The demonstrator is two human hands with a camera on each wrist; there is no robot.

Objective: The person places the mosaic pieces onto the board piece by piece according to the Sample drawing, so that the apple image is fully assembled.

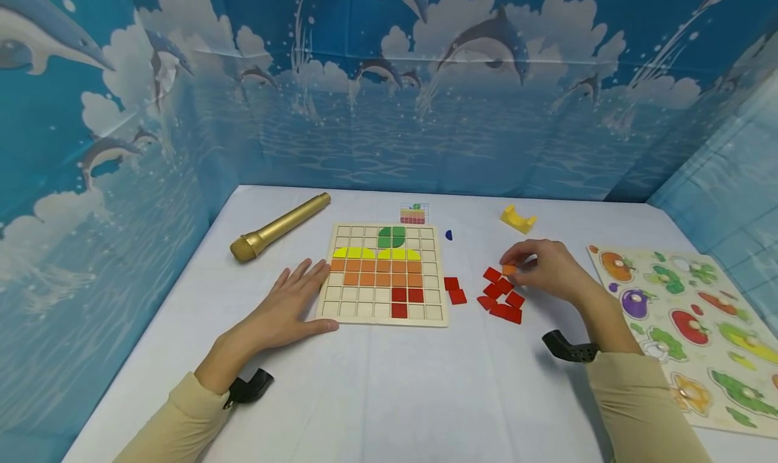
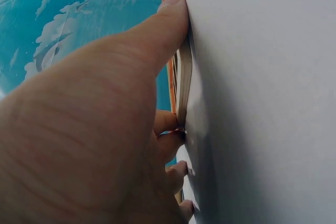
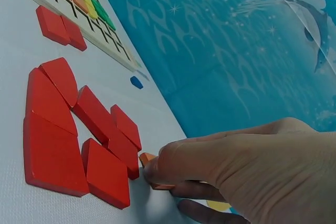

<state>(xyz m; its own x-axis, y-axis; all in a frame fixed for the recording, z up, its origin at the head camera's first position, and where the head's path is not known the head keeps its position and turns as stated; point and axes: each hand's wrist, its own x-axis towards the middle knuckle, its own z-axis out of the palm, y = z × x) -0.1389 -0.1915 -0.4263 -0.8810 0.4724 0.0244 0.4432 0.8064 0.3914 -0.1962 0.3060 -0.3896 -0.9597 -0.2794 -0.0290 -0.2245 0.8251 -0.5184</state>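
On table, R of grid board (image 1: 384, 274) | R hand (image 1: 550, 268) pinches orange tile (image 1: 508, 270) at far edge of red tiles (image 1: 501, 297) | L hand (image 1: 290, 309) flat, fingers straight, thumb touching board's L edge

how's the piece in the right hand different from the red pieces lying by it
The orange piece is pinched in the fingertips of the right hand, while the red pieces lie loose in a cluster on the white table. It is orange and single; they are red and many. In the right wrist view the orange piece looks smaller than most red ones, though fingers hide part of it. Both are flat tiles lying outside the grid board.
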